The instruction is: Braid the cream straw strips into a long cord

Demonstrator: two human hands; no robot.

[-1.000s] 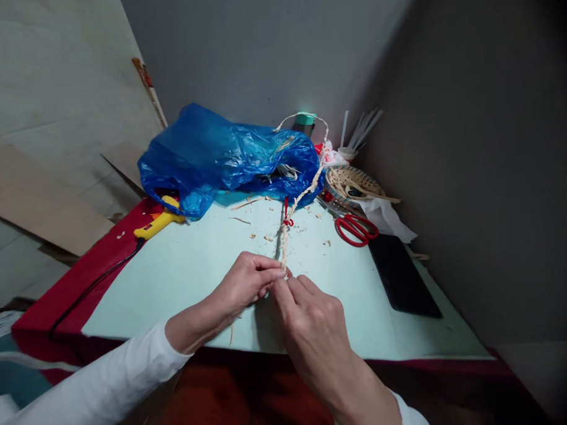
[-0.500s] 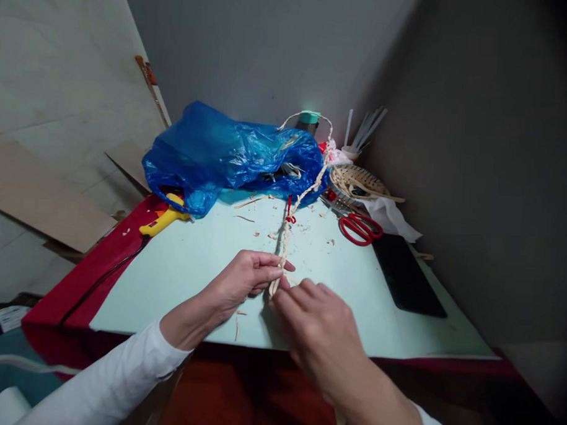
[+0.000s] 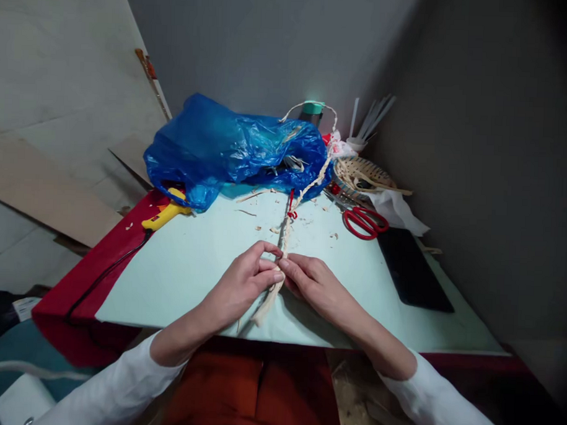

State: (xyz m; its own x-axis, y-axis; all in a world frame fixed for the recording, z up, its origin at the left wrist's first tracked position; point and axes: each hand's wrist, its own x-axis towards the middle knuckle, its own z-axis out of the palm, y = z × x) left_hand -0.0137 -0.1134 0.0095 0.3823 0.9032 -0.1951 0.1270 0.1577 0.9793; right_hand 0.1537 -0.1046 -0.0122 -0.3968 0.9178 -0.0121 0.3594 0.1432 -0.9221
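Note:
A pale braided cord (image 3: 320,175) of plant-like fibre runs from the back of the table toward me. A red tie (image 3: 291,214) is knotted round it midway. Both my hands pinch the cord near its front end: my left hand (image 3: 249,279) on its left side, thumb and fingers bent in, and my right hand (image 3: 311,275) from the right, thumb and fingertips pressed together on it. Below the hands a loose, flat tail (image 3: 266,308) of the cord points down toward the table's front edge. The cord's far end curls up by a green-lidded container (image 3: 312,108).
A large blue plastic bag (image 3: 230,152) covers the table's back left, beside a yellow glue-gun-like tool (image 3: 167,217) with a black cable. At right lie red-handled scissors (image 3: 365,223), a dark flat tablet-like slab (image 3: 414,270) and a woven basket (image 3: 373,173). Fibre scraps dot the pale cover (image 3: 193,265).
My right hand has moved up and back, from below the left hand to beside it on the cord. The cord's tail now shows below both hands. The view has shifted slightly.

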